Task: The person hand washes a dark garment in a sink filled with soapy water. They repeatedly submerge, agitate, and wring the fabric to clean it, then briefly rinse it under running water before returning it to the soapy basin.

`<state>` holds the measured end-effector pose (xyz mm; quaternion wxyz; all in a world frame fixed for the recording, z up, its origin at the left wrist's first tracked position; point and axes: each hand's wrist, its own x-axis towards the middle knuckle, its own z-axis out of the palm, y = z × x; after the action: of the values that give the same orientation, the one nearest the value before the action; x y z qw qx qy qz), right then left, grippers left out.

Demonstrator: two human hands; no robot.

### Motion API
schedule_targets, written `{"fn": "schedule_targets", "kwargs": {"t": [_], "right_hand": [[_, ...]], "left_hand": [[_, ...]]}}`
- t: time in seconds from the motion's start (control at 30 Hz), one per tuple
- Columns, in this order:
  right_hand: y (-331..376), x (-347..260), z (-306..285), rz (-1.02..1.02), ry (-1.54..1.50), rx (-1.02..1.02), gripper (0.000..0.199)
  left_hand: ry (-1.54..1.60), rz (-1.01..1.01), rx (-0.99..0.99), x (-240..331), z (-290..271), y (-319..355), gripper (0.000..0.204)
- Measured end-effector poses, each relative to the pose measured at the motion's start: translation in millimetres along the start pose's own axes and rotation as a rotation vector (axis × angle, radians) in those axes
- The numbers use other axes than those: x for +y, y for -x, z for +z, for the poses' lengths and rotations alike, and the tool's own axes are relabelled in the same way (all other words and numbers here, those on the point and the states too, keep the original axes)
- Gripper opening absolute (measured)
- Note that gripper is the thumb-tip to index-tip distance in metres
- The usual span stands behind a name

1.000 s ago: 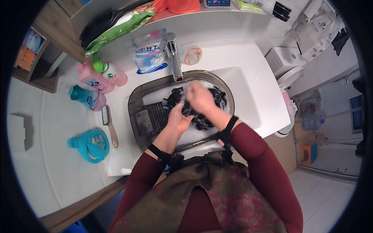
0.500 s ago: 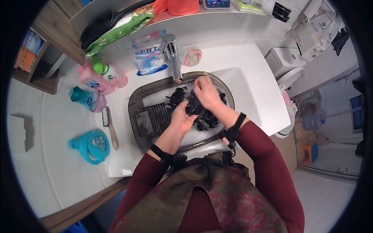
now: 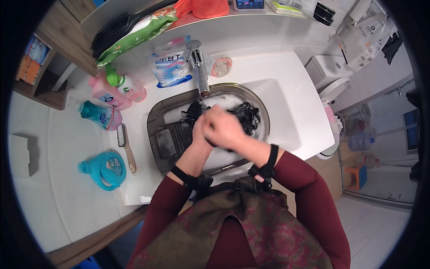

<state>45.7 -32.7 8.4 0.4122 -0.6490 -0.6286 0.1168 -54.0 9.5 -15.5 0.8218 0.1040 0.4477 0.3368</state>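
My two hands are pressed together over the middle of the grey wash basin (image 3: 157,117). My right hand (image 3: 226,130) lies on top, fingers curled shut, and my left hand (image 3: 198,133) sits under and beside it, mostly hidden. They are clamped on the dark wet garment (image 3: 245,115), though I cannot tell how much cloth is inside my grip. The garment bunches out to the far left and the far right of my knuckles, lying in white suds (image 3: 226,100). A ribbed washboard panel (image 3: 172,140) slopes along the left inner wall of the basin.

The chrome tap (image 3: 198,67) reaches out over the far rim, its spout ending just beyond my hands. To its left stands a soft white-and-blue refill pouch (image 3: 169,66), and to its right a small round soap dish (image 3: 221,66).

On the white counter (image 3: 76,148) to the left stand a pink bottle with a green cap (image 3: 126,85), a squarer pink bottle (image 3: 105,93) beside it, and a teal bottle (image 3: 98,114) lying nearer. A scrubbing brush with a wooden handle (image 3: 126,146) lies just beside the basin's left edge. Nearer still sits a turquoise handled jug of detergent (image 3: 104,167).

On the far shelf lie a black hairbrush (image 3: 117,28) and a green flat packet (image 3: 134,35). A white toilet (image 3: 330,80) stands off to the right.
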Motion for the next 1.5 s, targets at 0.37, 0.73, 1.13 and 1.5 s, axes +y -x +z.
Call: {"fn": "schedule_targets", "kwargs": {"t": [0.37,0.73,1.13,1.5], "right_hand": [[1.1,81.5,-42.7,0.157,-0.534,-0.581,0.076],[15.2,95.5,-54.5,0.387,-0.526,-0.207,0.05],[-46.3,-8.8,-125.0,-0.006,-0.509,0.028,0.022],[-44.9,6.3,-93.7,-0.429,-0.092,0.038,0.032]], "left_hand": [[0.16,-0.052,-0.287,73.5,-7.0,48.8,0.028],[0.28,0.007,-0.26,92.0,-31.0,75.6,0.04],[-1.245,0.235,-0.276,99.4,-65.4,99.9,0.025],[-1.066,0.824,-0.276,64.6,-13.3,26.7,0.051]]}}
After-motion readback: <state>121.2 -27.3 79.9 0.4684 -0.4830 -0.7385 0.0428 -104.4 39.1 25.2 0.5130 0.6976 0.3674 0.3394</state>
